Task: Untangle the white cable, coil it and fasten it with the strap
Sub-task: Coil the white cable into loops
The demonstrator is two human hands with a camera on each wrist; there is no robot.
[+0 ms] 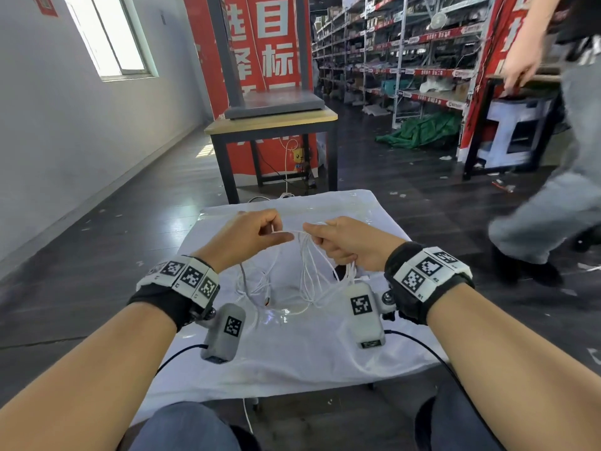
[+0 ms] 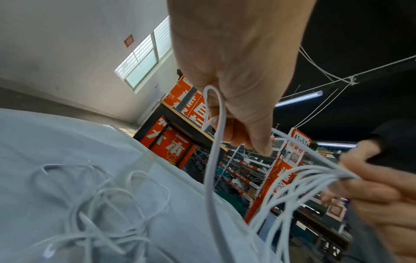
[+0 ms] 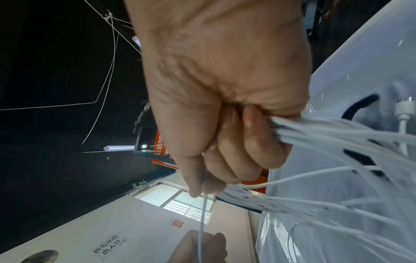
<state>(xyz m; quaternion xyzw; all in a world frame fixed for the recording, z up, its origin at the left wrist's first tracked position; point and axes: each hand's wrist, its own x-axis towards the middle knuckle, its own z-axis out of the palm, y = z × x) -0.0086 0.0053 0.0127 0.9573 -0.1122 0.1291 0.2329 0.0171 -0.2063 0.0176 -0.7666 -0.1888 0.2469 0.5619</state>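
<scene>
Both hands are raised over a small table draped in white cloth (image 1: 292, 362). My right hand (image 1: 325, 239) is a closed fist around a bundle of several loops of the white cable (image 1: 304, 271), which hang down to the cloth. My left hand (image 1: 276, 231) pinches a single strand running from that bundle; the left wrist view shows the cable (image 2: 209, 178) hooked over its curled fingers. More tangled cable lies loose on the cloth (image 2: 101, 204). In the right wrist view the right hand (image 3: 225, 124) grips the strands (image 3: 337, 135), and a black strap (image 3: 360, 108) and a white plug (image 3: 403, 110) lie on the cloth below.
A wood-topped table with black legs (image 1: 273, 123) stands just beyond the cloth table. Another person (image 1: 553, 190) walks past on the right. Stock shelves (image 1: 406, 43) fill the back, and a white wall runs along the left.
</scene>
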